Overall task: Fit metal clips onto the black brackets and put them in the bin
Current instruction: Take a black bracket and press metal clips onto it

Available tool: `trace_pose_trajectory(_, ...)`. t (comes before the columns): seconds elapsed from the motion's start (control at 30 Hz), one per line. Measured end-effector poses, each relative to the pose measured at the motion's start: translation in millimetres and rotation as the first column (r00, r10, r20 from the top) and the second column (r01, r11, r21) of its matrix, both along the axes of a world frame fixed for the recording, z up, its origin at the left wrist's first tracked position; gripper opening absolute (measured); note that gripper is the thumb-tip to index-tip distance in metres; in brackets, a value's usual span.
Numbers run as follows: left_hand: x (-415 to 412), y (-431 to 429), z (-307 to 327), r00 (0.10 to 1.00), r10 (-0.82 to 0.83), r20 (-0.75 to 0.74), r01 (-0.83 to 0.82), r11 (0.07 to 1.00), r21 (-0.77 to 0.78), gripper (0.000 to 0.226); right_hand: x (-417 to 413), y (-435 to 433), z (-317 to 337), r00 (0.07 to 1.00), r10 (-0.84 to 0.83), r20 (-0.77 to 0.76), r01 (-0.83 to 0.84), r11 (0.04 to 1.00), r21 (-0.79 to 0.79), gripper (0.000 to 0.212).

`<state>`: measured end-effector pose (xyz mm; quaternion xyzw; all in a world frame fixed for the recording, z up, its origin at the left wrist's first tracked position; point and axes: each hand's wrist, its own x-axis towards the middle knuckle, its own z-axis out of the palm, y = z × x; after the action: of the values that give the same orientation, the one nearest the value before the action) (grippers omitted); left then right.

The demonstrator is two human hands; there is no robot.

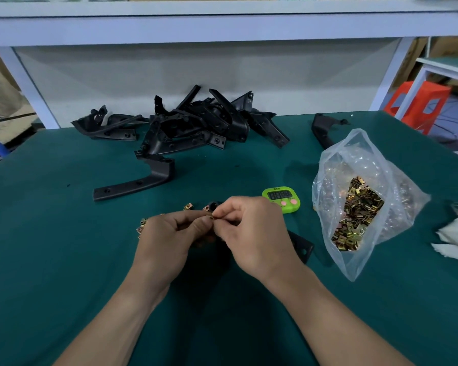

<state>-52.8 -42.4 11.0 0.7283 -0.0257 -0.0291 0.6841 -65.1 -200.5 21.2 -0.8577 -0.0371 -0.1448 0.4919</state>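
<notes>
Here, at a workbench covered in green matting [64, 247], a person's two bare hands meet over the middle of the table. The left hand [169, 239] has its fingers curled round a black bracket [300, 244], whose flat end juts out on the mat beyond the right wrist, while another tip shows just above the knuckles. The right hand [251, 233] pinches a small metal clip [212, 217], largely hidden by the fingertips, between thumb and forefinger close against the left thumb; its other fingers are tucked in. A few loose clips [188, 206] lie on the mat just beyond and to the left of the left hand. Further back, a heap of brackets [196, 122] sits against the rear panel, with a single L-shaped bracket [140, 180] lying flat in front of it. To the right, a clear plastic bag [354, 159] lies open, holding brass-coloured clips [360, 215], with a green digital timer [281, 198] between it and the hands
</notes>
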Motion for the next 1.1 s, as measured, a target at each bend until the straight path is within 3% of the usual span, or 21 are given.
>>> trace_pose_trajectory(0.2,-1.2,0.6,-1.6,0.993,-0.004,0.114,-0.014,0.988,0.157,0.019,-0.7,-1.4,2.0,0.999,0.030,-0.034,-0.029,0.999,0.015,0.007)
trace_pose_trajectory(0.4,0.4,8.1,2.4,0.985,-0.037,0.169,0.016,0.992,0.124,0.025,-0.1,-10.6,10.6,0.979,0.150,-0.141,-0.129,0.980,0.149,0.011)
trace_pose_trajectory(0.63,-1.7,13.9,7.8,0.944,-0.090,0.319,-0.031,0.935,0.354,0.035,-0.9,-11.3,14.9,0.957,0.202,-0.206,-0.151,0.959,0.239,0.007)
trace_pose_trajectory(0.83,1.1,10.0,7.0,0.981,-0.174,0.082,0.171,0.985,0.037,0.033,0.0,-16.6,17.5,0.942,0.235,-0.240,-0.171,0.950,0.261,0.007)
trace_pose_trajectory(0.93,3.3,12.7,3.9,0.977,-0.214,-0.023,0.210,0.972,-0.102,0.019,0.1,-18.6,18.5,0.942,0.240,-0.236,-0.190,0.958,0.217,0.008)
trace_pose_trajectory(1.1,6.6,17.9,2.5,0.947,-0.275,-0.168,0.223,0.936,-0.272,0.026,-0.7,-19.5,20.1,0.953,0.242,-0.183,-0.223,0.967,0.121,0.012)
